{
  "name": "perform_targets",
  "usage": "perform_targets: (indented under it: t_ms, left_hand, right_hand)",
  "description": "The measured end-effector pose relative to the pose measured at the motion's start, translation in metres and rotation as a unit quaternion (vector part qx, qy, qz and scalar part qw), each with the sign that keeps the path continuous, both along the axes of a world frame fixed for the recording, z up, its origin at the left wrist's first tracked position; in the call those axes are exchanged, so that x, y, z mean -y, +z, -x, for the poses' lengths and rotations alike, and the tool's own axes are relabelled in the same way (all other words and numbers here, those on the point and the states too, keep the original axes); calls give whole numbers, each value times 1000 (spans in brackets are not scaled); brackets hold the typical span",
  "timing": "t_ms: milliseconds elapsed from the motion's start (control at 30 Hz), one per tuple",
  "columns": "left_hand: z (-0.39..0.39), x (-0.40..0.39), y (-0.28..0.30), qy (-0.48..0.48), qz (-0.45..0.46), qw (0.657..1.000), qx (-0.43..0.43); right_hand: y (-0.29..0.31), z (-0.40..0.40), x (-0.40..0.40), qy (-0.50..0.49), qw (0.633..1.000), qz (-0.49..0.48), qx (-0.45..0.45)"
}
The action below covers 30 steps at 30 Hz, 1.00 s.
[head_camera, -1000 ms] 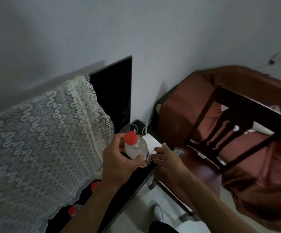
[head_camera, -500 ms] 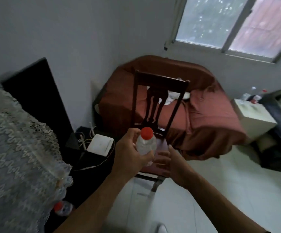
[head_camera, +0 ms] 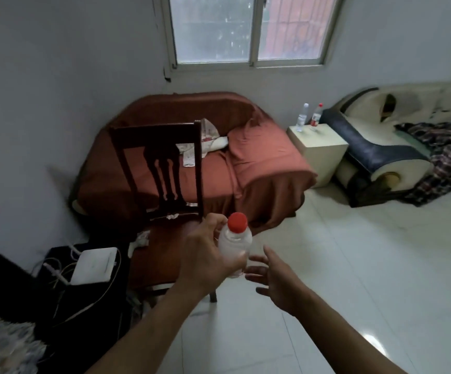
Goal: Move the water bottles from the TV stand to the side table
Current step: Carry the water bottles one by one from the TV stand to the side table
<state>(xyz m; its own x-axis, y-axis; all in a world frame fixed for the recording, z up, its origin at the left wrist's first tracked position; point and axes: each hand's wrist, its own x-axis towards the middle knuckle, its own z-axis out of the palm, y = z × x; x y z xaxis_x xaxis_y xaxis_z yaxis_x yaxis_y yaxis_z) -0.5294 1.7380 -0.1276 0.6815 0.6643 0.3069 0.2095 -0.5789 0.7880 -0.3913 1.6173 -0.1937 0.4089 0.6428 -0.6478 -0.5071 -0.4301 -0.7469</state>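
Above the floor near the chair (head_camera: 162, 184), the left hand (head_camera: 205, 263) grips a red-capped bottle (head_camera: 234, 245) upright around its body; the right hand (head_camera: 275, 279) hovers just beside it, fingers spread, holding nothing. Two bottles (head_camera: 307, 117) already stand on the side table (head_camera: 324, 149), well apart across the room. I would keep this bottle upright and set it beside them, on bare top.

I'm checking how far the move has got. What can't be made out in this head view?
- TV stand: cut off by the left edge.
- Held bottle: its lower part is hidden by the left hand.
- Two bottles on the side table: too small to read labels or fill level.
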Motion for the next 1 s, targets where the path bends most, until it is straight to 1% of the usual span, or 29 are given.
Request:
perform_targets:
  t_ms: [267, 467, 700, 867, 1000]
  left_hand:
    - [-106, 99, 8, -35, -3, 999, -24]
    - [-172, 144, 18, -86, -24, 996, -14]
    - [-246, 155, 24, -158, -24, 987, 13]
    - [-303, 149, 18, -199, -39, 979, 24]
    - [-358, 127, 13, -236, -38, 970, 33]
  right_hand:
    - [-7, -93, 116, -80, 996, -8, -46]
    - [2, -143, 170, -148, 986, -41, -71]
    - [16, -199, 196, -222, 968, -80, -85]
    - [17, -240, 196, -246, 964, -76, -72]
    - [17, -285, 182, -268, 960, -62, -59]
